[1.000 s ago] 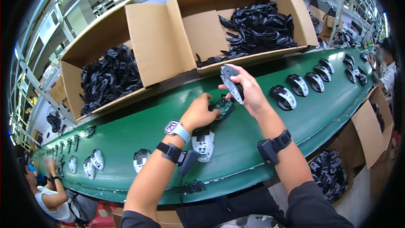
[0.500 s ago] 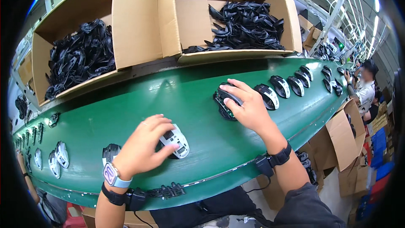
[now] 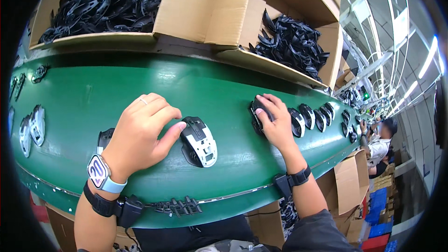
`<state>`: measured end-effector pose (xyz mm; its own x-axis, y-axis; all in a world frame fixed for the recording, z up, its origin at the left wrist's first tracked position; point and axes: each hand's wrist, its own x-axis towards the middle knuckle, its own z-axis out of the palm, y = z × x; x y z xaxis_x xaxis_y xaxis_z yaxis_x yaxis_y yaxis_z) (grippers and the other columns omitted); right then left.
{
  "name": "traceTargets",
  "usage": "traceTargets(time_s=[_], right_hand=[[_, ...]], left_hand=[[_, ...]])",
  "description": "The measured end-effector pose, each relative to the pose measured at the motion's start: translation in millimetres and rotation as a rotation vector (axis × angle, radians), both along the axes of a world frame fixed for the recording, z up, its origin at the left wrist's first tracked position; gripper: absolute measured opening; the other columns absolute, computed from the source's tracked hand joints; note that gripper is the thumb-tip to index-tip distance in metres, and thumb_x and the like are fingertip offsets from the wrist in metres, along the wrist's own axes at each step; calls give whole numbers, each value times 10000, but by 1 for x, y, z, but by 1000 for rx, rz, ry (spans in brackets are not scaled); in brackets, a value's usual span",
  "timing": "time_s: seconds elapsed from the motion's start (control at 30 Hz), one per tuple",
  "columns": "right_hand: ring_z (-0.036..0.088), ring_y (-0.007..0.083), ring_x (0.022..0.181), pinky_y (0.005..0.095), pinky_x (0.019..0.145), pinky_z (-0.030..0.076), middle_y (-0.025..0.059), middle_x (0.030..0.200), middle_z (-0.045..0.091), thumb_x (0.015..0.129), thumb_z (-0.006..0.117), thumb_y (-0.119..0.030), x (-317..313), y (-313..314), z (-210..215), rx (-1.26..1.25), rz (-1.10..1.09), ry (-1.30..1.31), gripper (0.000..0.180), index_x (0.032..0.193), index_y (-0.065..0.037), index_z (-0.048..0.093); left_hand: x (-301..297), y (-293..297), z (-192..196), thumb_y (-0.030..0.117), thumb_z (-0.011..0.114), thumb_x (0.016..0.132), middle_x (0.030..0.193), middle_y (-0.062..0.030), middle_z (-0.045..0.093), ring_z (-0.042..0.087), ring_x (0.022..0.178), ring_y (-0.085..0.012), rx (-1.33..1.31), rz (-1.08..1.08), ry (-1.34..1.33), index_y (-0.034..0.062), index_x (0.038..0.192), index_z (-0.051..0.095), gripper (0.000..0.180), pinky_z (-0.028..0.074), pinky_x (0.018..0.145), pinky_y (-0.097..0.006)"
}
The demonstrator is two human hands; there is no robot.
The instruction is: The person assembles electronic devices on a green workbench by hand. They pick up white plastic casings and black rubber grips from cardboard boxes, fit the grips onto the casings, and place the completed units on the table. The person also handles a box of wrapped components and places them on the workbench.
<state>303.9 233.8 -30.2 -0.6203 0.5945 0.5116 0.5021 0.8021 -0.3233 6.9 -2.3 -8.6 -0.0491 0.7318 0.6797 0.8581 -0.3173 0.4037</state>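
As far as can be observed from beside the surface point(image 3: 233, 170), the left hand point(image 3: 144, 133) is empty, its fingers loosely curled and parted from the thumb. The black-and-white mouse point(image 3: 205, 143) lies on the surface immediately right of those fingertips; contact cannot be confirmed. Its long axis runs away from the person, far end canted slightly left. The left hand is clearly nearer to it. The right hand point(image 3: 276, 120), well apart, grasps a dark mouse point(image 3: 255, 120) from above, short of the mouse row point(image 3: 307, 115) further right.
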Motion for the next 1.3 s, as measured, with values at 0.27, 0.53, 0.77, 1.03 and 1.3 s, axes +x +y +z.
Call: traceTargets(time_s=[0.27, 0.53, 0.77, 1.03, 1.3], right_hand=[[643, 382, 1275, 456, 1095, 499, 188, 1398, 678, 907, 731, -210, 0, 2, -18, -102, -79, -153, 399, 1295, -120, 752], [643, 366, 1289, 429, 1116, 495, 186, 1380, 686, 958, 708, -228, -7, 2, -29, -35, -60, -66, 387, 1320, -94, 725], [614, 385, 1319, 442, 1122, 487, 217, 1432, 638, 966, 676, -310, 19, 36, -38, -7, -282, -169, 496, 1400, -72, 662], [579, 442, 1306, 493, 1137, 450, 270, 1397, 615, 896, 810, -367, -27, -82, 12, -191, 24, -23, 762, 1496, -9, 505], [673, 304, 1050, 385, 871, 577, 199, 1235, 663, 905, 839, -287, -116, -148, 34, -415, 225, 141, 672, 1426, 12, 538]], left_hand=[[3, -1, 5, 64, 794, 824, 869, -121, 684, 672, 895, -330, 117, -7, 35, 36, 880, 698, 115, 544, 811, -432], [1, -9, 6, 52, 783, 838, 839, -121, 673, 661, 845, -327, 157, -15, 0, 25, 863, 696, 94, 537, 779, -421], [2, -9, 0, 66, 766, 875, 811, -142, 666, 638, 794, -332, 189, -25, -63, 9, 843, 697, 96, 517, 730, -426], [3, -15, 5, 163, 724, 938, 716, -180, 659, 641, 743, -372, -20, 55, -95, 19, 778, 708, 217, 514, 698, -453], [5, -4, -18, 186, 687, 1044, 1079, -204, 699, 722, 1020, -277, -432, -112, -787, 13, 1199, 408, 363, 570, 818, -368]])
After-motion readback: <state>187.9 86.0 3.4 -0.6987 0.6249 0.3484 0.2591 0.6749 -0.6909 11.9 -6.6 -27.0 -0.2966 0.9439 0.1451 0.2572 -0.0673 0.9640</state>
